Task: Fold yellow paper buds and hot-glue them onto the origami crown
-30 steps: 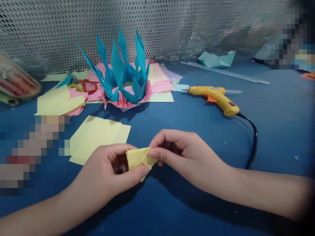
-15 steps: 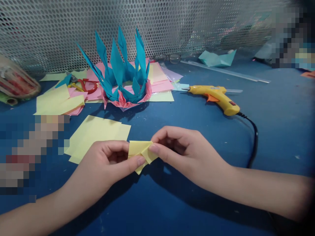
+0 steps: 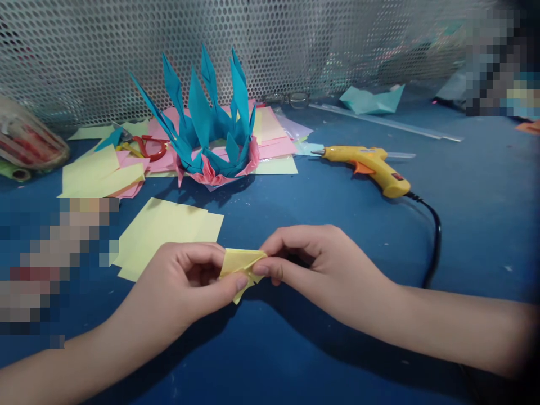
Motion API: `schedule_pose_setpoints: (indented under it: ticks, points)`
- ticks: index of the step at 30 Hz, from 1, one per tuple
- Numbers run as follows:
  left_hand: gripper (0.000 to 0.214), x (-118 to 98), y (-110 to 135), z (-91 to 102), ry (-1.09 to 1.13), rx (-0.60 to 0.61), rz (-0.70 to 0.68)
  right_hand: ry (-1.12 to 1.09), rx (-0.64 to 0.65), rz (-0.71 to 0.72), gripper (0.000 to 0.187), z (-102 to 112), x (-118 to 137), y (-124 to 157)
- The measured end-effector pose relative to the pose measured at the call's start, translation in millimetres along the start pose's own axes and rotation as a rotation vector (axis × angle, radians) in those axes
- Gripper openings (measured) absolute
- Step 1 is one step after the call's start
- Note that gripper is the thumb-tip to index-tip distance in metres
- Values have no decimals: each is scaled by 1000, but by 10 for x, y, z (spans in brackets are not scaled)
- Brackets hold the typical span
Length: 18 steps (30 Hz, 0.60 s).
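Observation:
A small folded yellow paper piece (image 3: 240, 264) is held just above the blue table (image 3: 295, 349) between both hands. My left hand (image 3: 185, 287) pinches its left side with thumb and fingers. My right hand (image 3: 312, 264) pinches its right tip. Both hands are closed on the paper. Flat yellow sheets (image 3: 164, 233) lie just beyond my left hand.
A blue and pink folded paper crown (image 3: 206, 129) stands on a pile of pink and yellow sheets (image 3: 274, 143). A yellow glue gun (image 3: 371, 169) with a black cord (image 3: 434, 242) lies at the right. Red scissors (image 3: 147, 147), eyeglasses (image 3: 291, 100) and a perforated metal screen (image 3: 270, 45) are behind.
The folded yellow piece has been tilted flatter and squeezed narrower between my fingers. Both hands stayed in nearly the same place.

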<state>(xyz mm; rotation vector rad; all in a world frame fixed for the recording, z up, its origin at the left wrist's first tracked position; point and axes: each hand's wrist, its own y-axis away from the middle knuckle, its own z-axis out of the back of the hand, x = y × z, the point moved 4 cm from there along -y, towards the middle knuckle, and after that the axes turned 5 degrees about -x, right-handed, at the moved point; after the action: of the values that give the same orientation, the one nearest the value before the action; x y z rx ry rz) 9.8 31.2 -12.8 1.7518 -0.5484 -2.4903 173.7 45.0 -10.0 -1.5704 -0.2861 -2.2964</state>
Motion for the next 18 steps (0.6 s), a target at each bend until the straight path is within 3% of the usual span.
schedule_pose_setpoints:
  ticks: [8,14,18]
  points:
    - [32,-86,-9,13,-134,-144,-106,-38,-6,19,16,-17,6,24]
    - [30,-85,2,15,-147,-143,-129,-86,4,25,10,-27,33,17]
    - [24,-53,37,20,-80,-91,-133,-39,-73,165,13,17,85,39]
